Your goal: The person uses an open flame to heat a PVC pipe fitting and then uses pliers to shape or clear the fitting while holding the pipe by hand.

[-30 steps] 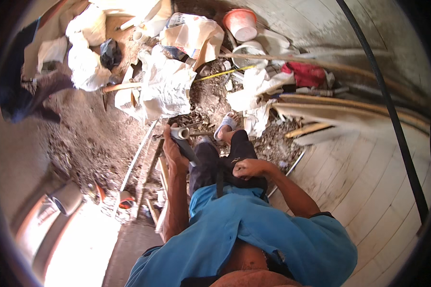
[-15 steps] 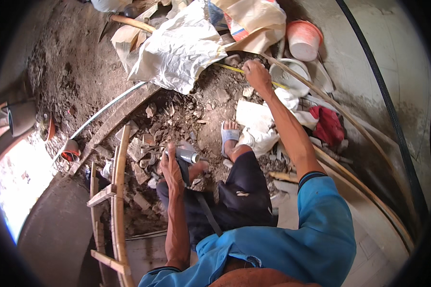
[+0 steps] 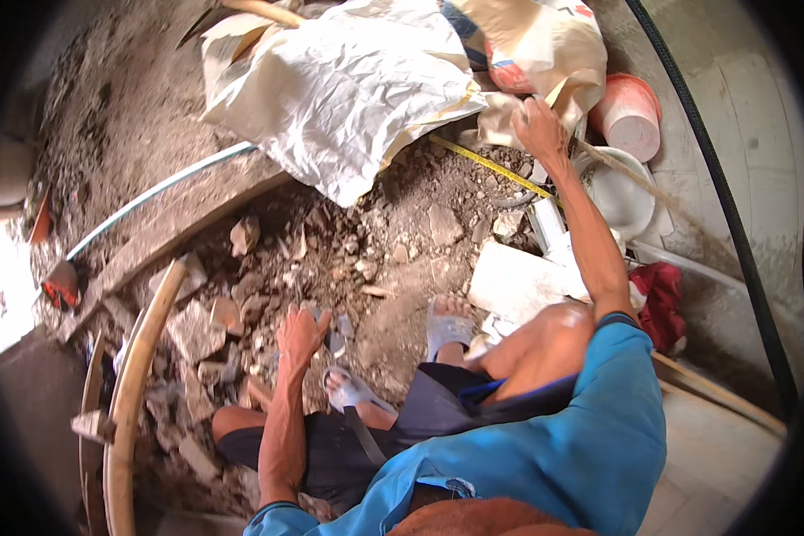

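Two hands: right hand [image 3: 542,132] pinching the beige sack [image 3: 549,49] by its near edge; left hand's [image 3: 300,333] grip I cannot tell.

You wear a blue short-sleeved shirt [image 3: 554,438], fabric creased, front parted at the near edge with a pale, frayed-looking patch [image 3: 460,487] by the opening. Right sleeve [image 3: 609,362] ends in a dark band [image 3: 616,319]; left cuff [image 3: 281,506] dark too. Shorts [image 3: 438,397] dark navy, brighter blue edging [image 3: 482,390] on your right leg. Dark flat strap [image 3: 364,435] hangs at your front. Pale grey open-toed sandals, left sandal [image 3: 355,390] and right sandal [image 3: 445,332]. Left hand [image 3: 301,332] and right hand [image 3: 539,129] bare.
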